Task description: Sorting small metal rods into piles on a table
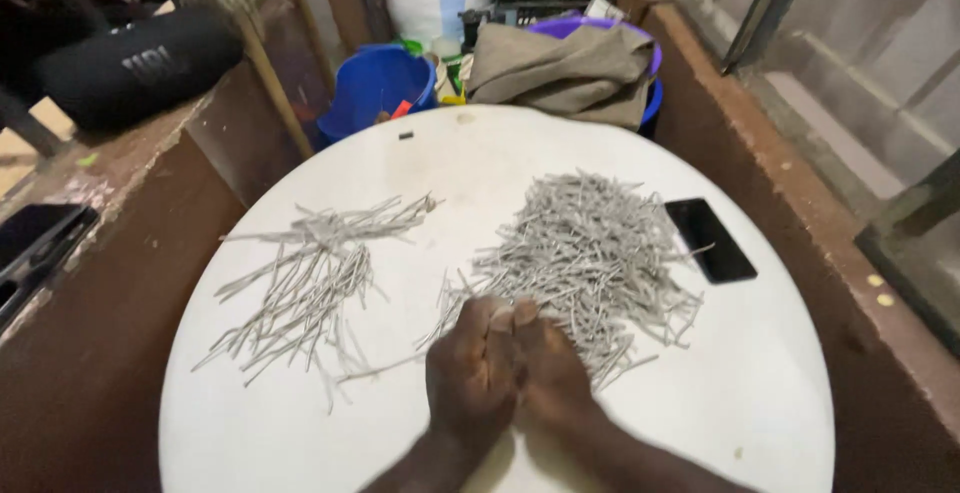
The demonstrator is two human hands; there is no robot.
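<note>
Head view, left to right: small pile of grey sticks [305, 283] on round white table [760, 403]; left hand [470, 373] and right hand [550, 368] pressed together, fingertips touching near edge of big stick heap [595, 253]; black phone [710, 240] just beside heap.

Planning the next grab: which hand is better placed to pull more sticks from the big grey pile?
Probably the right hand: it lies against the near edge of the big pile of thin grey sticks. The left hand, pressed against it, sits nearer the smaller pile across bare table.
</note>
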